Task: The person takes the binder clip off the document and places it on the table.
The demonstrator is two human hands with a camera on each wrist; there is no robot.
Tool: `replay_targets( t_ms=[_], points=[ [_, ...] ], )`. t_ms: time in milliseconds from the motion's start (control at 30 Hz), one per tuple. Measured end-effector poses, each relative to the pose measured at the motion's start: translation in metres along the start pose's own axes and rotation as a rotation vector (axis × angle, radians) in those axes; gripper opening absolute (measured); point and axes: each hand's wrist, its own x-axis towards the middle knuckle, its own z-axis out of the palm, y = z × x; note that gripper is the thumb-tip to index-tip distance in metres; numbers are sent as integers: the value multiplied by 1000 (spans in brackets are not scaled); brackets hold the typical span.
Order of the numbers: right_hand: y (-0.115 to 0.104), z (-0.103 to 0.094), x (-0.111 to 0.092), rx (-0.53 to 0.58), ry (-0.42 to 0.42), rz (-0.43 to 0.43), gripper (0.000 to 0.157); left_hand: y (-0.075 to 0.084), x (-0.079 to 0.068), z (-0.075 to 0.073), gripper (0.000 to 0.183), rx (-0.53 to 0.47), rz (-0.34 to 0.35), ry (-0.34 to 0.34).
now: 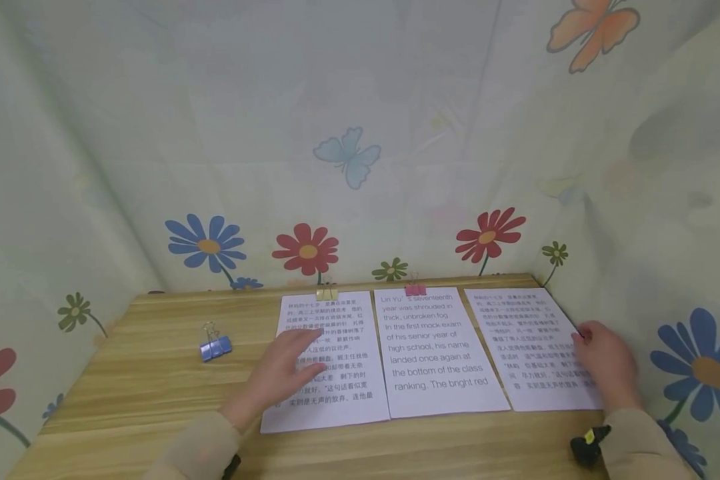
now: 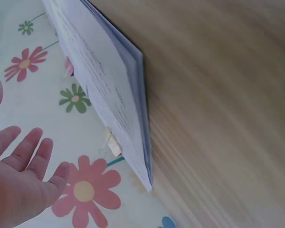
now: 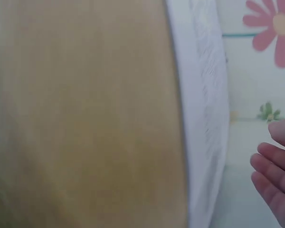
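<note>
While the left hand [image 1: 285, 368] hovers over the left Chinese-text stack [image 1: 351, 373], fingers released, the right hand [image 1: 609, 363] is at the right Chinese-text stack's [image 1: 531, 353] outer edge, fingers loosely bent, contact unclear. Between them lies the English-text stack [image 1: 438, 360]; a blue binder clip [image 1: 216, 348] sits leftward on the worktop [image 1: 156, 400].

Middle stack [image 1: 438, 357]: flat, English print, pink clip [image 1: 416, 291] at top. Just left of it: left stack [image 1: 349, 373], Chinese print, yellow clip [image 1: 327, 294] at top. Just right: right stack [image 1: 525, 347], Chinese print. Well left: blue clip [image 1: 216, 349].
</note>
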Motion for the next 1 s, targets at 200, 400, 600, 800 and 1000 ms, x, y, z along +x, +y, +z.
replay_targets(
  t_ms=[200,400,600,800,1000],
  points=[
    [-22,6,-2,48,30,-103,39,15,6,5,64,27,10,5],
    [-31,17,-4,46,23,-240,37,26,9,15,62,38,40,22],
    [-50,32,-9,91,-66,-284,42,31,11,26,63,49,89,43],
    [-69,48,-14,117,-167,-274,50,37,16,33,66,53,100,31],
    [-89,59,-19,122,-230,-240,54,44,22,37,65,35,90,10]
  ],
)
